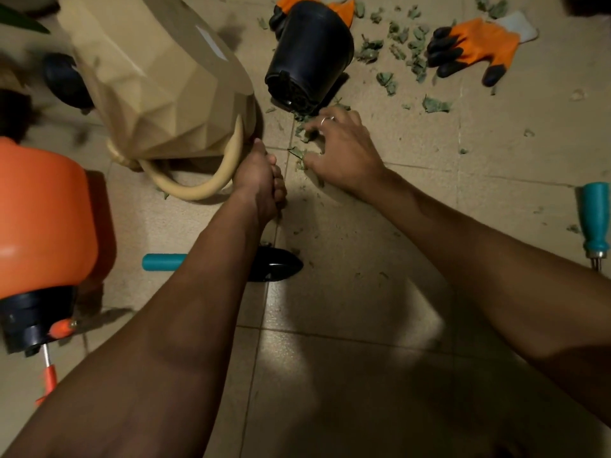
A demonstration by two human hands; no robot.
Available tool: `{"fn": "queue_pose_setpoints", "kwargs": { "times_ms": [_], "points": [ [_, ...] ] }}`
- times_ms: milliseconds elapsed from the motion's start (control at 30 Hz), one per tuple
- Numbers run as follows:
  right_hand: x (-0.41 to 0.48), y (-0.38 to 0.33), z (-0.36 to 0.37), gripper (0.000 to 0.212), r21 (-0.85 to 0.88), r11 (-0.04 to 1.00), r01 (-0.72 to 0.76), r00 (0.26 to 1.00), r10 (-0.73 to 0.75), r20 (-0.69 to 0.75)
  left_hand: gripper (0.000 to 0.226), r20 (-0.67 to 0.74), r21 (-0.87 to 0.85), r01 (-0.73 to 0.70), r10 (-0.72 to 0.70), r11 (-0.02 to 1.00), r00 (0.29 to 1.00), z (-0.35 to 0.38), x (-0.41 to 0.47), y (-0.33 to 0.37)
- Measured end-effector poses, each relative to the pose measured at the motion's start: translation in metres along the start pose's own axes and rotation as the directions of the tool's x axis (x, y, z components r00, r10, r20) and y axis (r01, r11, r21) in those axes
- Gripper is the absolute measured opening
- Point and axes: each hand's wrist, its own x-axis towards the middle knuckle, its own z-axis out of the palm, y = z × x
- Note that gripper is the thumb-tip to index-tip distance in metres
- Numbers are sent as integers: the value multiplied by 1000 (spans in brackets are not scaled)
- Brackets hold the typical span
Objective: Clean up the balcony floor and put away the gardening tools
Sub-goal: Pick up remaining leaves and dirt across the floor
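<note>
Head view: trowel (277,267) mid-section under left forearm (211,269)

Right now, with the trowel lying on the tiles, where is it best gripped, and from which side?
Grip the trowel by its teal handle, coming from above on the side of the orange sprayer. The handle lies flat and bare there; the left forearm covers the middle, and the black blade is broad and pointed.

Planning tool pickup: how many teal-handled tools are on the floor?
2. The trowel lies beneath the left forearm; the second tool lies at the right edge, head cut off. Others may be hidden.
</note>
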Motion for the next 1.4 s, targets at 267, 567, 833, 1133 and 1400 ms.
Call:
{"fn": "queue_pose_setpoints", "kwargs": {
  "times_ms": [267,567,833,1133,1400],
  "points": [
    [26,-8,14,67,23,997,-78,994,79,-70,48,13,-25,2,-2,1000,1000,-1,0,2],
    [20,-6,12,23,-53,994,93,995,-91,41,47,87,-36,40,-37,999,996,-3,9,5],
    [9,-17,-19,33,659,734,-166,978,35,208,48,56,27,-26,24,999,998,11,5,10],
    [-1,-11,0,19,506,856,104,994,-74,-79,65,211,-42,15,-6,999,977,30,-11,6],
    [-7,-6,-10,30,111,951,290,956,-292,3,76,315,-204,165,-95,965,944,31,4,-3]
  ]
}}
